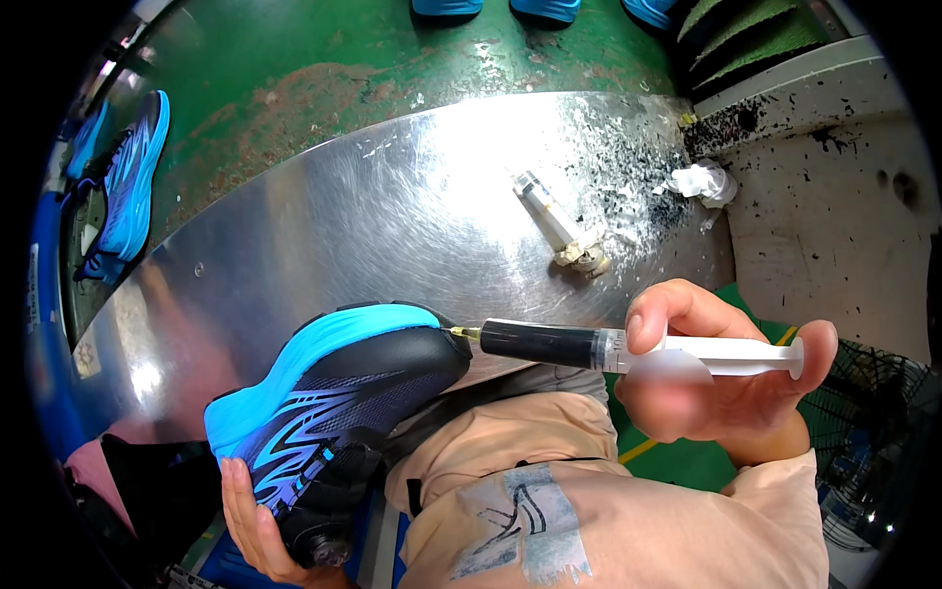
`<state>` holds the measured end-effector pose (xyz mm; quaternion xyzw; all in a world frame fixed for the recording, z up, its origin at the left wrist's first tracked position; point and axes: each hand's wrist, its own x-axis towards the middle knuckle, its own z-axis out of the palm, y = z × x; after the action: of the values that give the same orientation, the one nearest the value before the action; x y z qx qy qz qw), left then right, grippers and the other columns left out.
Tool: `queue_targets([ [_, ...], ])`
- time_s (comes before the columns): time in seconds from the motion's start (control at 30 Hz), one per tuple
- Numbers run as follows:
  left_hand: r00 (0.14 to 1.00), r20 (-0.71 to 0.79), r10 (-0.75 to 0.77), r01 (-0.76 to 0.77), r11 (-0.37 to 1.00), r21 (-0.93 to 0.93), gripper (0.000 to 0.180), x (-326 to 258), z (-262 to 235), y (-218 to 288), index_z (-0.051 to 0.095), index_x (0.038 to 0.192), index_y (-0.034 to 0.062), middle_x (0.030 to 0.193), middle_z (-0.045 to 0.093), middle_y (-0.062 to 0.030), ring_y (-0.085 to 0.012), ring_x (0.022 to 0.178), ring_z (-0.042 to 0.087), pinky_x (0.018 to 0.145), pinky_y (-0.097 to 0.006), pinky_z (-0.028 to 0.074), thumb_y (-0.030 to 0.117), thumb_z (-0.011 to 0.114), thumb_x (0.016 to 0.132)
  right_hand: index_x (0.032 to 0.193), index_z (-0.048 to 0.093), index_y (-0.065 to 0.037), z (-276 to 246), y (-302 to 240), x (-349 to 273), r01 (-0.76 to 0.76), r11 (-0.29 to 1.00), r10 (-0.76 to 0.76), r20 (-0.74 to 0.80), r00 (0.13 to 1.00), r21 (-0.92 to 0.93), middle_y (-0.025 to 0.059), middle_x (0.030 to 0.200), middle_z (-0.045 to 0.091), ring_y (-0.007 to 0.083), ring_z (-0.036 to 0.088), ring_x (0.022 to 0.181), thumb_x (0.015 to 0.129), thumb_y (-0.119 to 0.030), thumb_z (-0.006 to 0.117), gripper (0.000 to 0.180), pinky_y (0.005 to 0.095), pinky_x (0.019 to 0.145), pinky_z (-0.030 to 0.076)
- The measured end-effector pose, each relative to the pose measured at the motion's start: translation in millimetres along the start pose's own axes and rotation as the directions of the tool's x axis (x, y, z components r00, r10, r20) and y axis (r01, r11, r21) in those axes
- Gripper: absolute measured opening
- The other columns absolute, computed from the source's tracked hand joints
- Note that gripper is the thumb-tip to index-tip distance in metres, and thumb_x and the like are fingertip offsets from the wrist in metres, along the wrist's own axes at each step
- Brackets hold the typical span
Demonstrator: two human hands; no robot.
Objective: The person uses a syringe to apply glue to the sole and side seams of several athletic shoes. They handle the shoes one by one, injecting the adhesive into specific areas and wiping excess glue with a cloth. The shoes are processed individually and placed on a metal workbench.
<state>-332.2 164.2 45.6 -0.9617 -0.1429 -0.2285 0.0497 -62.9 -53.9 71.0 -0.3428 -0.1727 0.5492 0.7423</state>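
Tilted on its side over the near edge of the metal table is a shoe (334, 393) with a bright blue midsole and a dark purple and black upper. My left hand (257, 530) is closed around its lower left end. Between the fingers of my right hand (697, 378) lies a syringe (549, 344) filled with a black substance, its white plunger partly drawn out. The syringe's yellowish tip meets the shoe at the seam between blue midsole and black toe; whether it touches or just hovers I cannot tell.
A second syringe (551, 211), with a wrapped, soiled end, lies on the metal table (324, 226). Crumpled white tissue (704, 183) sits by black-stained panels (834, 196) at right. More blue shoes (128, 187) stand at far left and along the top of the green surface (294, 88).
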Motion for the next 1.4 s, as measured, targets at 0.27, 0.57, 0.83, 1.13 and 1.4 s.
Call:
queue_targets([
  [0.27,0.998,0.047,-0.032,0.034,0.999,-0.027,0.058,5.5,-2.6,-4.7,0.034,0.125,0.0045,0.118,0.057,-0.0271,-0.042,0.102,0.061,0.087,-0.05,0.051,0.022,0.07,0.084,0.114,0.043,0.009,41.9,-17.3,-1.2,-0.238,0.934,0.158,-0.289,0.944,-0.267,0.0071,0.081,0.055,0.0061,0.046,0.062,0.064,-0.09,0.043,0.111,0.0194,0.054,0.035],
  [0.57,0.991,0.12,-0.059,0.072,0.992,-0.103,0.062,25.1,-3.3,-17.7,0.039,0.127,0.0014,0.118,0.059,-0.0262,-0.0401,0.103,0.061,0.092,-0.046,0.048,0.018,0.073,0.078,0.119,0.037,0.008,16.2,-0.4,-25.7,-0.12,0.951,0.084,-0.135,0.987,-0.285,0.0121,0.09,0.057,0.0076,0.049,0.067,0.075,-0.077,0.051,0.097,0.0208,0.059,0.04],
  [0.83,0.952,0.258,-0.165,0.23,0.941,-0.25,0.07,57.1,-2.7,-30.9,0.046,0.126,-0.0015,0.118,0.06,-0.0236,-0.0352,0.108,0.06,0.097,-0.04,0.044,0.013,0.079,0.065,0.119,0.036,0.006,1.3,24.2,6.4,0.053,0.989,-0.065,-0.088,0.994,-0.14,0.0111,0.085,0.055,0.0084,0.049,0.065,0.077,-0.074,0.053,0.092,0.0243,0.057,0.04],
  [1.13,0.859,0.463,-0.22,0.401,0.851,-0.34,0.086,97.7,2.8,-75.7,0.046,0.12,-0.0064,0.109,0.054,-0.0144,-0.0231,0.092,0.057,0.086,-0.032,0.045,0.03,0.09,0.055,0.119,0.037,0.008,-22.1,51.1,0.2,0.176,0.966,-0.189,-0.051,0.981,-0.187,0.0136,0.088,0.058,0.0199,0.057,0.073,0.071,-0.074,0.059,0.098,0.0329,0.067,0.048],
  [1.4,0.706,0.664,-0.246,0.659,0.573,-0.488,0.089,139.2,16.6,-91.6,0.047,0.113,-0.0065,0.092,0.06,-0.0073,-0.0155,0.087,0.059,0.08,-0.027,0.047,0.035,0.093,0.049,0.107,0.054,0.011,-27.7,52.1,22.9,0.369,0.86,-0.339,0.146,0.929,-0.353,0.016,0.086,0.061,0.0185,0.055,0.058,0.077,-0.073,0.053,0.089,0.0293,0.05,0.044],
])
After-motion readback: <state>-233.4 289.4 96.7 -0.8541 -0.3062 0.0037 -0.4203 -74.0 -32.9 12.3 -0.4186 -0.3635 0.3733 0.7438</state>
